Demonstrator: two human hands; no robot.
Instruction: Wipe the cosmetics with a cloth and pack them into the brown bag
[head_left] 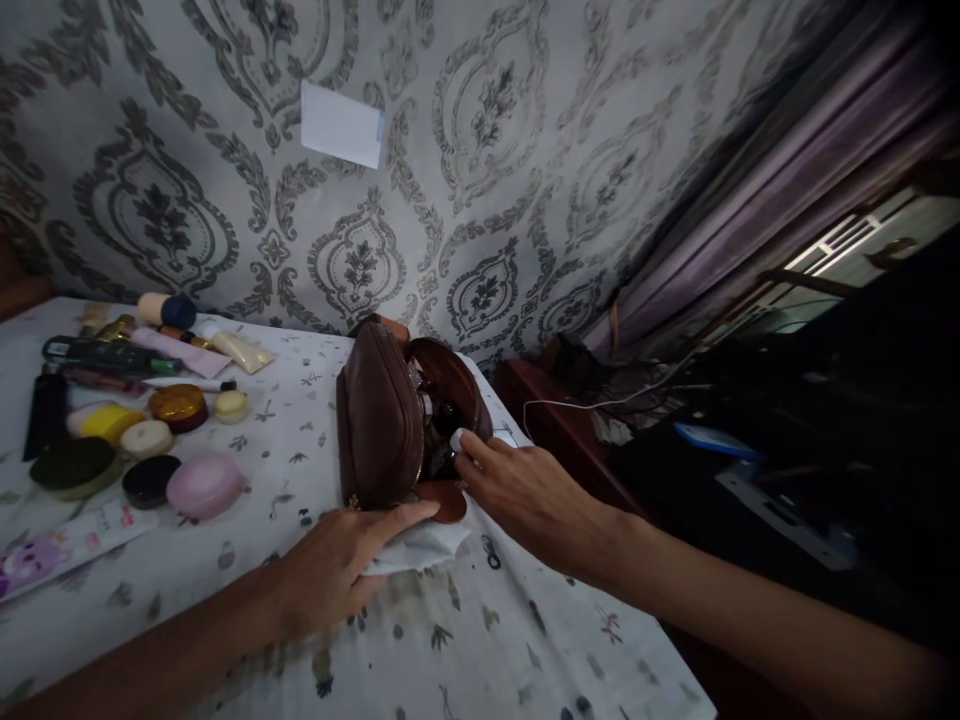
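A brown zip pouch (381,415) stands unzipped on the patterned cloth, several small items showing dimly inside its dark opening. My left hand (337,555) is at the pouch's near end, one finger stretched over a round brown tab (444,502). Crumpled white cloth (421,548) is pinched between that finger and the ones below it. At the right side of the opening, my right hand (510,480) is closed, with a small white thing (457,439) at its fingertips. What that thing is cannot be made out, and the lower fingers are partly hidden by the pouch.
Left of the pouch lie a pink round case (205,485), a dark round jar (75,468), a printed tube (75,548) and several other cosmetics. Patterned wallpaper rises behind the table. To the right are a white cable (592,406) and a blue object (716,440) in a dark area.
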